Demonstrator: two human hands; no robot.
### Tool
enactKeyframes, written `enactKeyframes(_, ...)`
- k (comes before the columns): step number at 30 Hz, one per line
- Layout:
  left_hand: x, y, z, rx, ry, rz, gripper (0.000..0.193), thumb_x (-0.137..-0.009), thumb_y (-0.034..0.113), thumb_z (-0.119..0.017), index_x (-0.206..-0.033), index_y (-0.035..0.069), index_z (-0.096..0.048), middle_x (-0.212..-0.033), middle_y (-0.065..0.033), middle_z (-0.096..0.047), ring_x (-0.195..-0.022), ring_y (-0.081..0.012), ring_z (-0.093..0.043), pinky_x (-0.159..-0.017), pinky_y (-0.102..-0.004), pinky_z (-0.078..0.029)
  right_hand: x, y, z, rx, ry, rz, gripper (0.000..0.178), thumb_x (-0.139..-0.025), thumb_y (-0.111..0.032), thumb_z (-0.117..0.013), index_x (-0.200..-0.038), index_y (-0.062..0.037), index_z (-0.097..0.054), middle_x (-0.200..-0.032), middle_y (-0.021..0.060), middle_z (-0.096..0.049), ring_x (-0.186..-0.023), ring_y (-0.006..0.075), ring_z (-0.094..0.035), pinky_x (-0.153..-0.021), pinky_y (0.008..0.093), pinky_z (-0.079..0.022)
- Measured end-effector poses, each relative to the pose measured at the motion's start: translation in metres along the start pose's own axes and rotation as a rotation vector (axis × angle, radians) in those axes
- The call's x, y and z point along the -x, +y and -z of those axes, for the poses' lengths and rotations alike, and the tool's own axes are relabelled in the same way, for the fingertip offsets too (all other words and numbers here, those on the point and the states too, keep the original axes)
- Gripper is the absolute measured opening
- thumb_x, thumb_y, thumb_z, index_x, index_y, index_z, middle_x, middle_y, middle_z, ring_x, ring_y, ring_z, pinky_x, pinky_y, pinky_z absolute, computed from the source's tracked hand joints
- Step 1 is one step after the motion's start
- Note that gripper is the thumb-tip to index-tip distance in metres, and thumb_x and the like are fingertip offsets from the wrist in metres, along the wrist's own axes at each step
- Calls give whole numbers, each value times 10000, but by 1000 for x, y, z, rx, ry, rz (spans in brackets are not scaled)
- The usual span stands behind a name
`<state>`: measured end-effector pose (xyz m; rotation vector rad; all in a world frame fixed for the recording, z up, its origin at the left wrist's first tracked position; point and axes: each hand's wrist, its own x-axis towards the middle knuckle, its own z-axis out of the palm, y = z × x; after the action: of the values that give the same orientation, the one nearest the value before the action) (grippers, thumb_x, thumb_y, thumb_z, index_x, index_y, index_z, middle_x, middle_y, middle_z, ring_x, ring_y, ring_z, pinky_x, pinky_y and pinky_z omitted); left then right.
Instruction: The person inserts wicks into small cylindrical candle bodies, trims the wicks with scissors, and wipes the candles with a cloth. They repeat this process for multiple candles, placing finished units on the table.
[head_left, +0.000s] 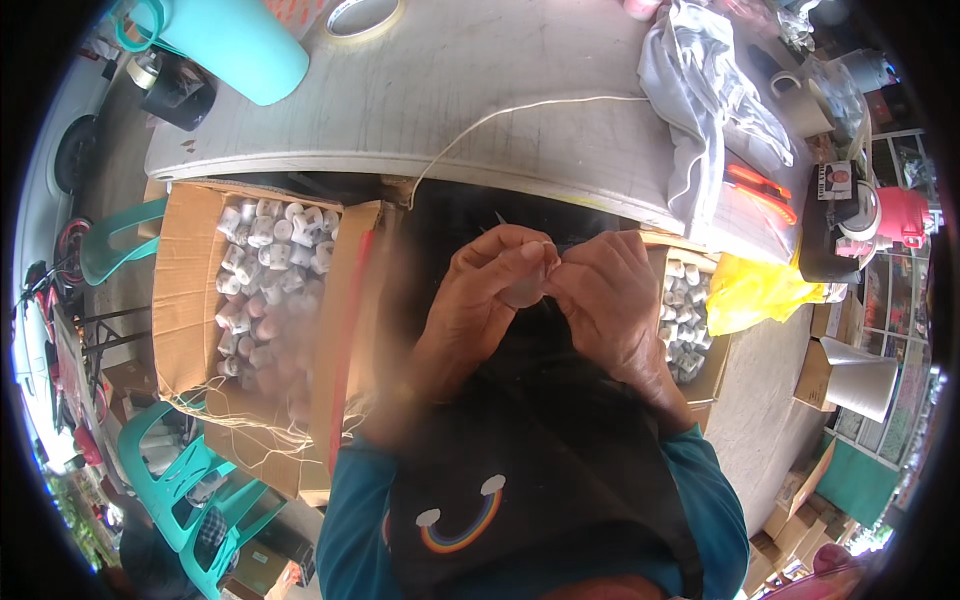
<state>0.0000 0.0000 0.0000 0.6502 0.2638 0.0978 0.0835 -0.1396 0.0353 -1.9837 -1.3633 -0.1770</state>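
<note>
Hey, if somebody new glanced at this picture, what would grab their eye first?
Probably the left hand and right hand pressed together at the centre, pinching a small pale piece. Next, the open cardboard box of small white pieces on the left, and the white string trailing across the grey table above.

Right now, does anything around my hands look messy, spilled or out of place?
Loose string trails in a tangle over the front edge of the cardboard box on your left, spilling off it. A grey cloth lies crumpled on the table. Both hands pinch one small pale piece together; nothing looks broken.
</note>
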Motion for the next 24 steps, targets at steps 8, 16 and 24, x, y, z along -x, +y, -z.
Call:
enactKeyframes(8,3,11,8,100,-7,44,192,-914,189,-562,-934,10,-630,-885,-54,-619,-785,-121,-565,-671,-254,-422,-6,-1,-16,-56,113,77,180,-624,16,-728,-766,-26,-625,-919,55,-524,-776,229,-562,-654,359,-480)
enactKeyframes(16,5,2,11,261,-46,61,178,-893,152,-609,-944,-11,-662,-945,-53,-627,-774,-141,-585,-619,-241,-424,-1,-2,-11,-70,73,66,196,-601,27,-711,-773,-24,-632,-926,61,-529,-782,227,-573,-677,360,-490)
enactKeyframes(24,7,1,5,-971,5,-548,105,-781,46,-741,-880,48,-704,-901,-45,-660,-776,-140,-626,-869,-385,-438,2,-1,-7,-206,125,-42,164,-746,37,-699,-863,-25,-603,-929,90,-587,-784,252,-613,-659,328,-510)
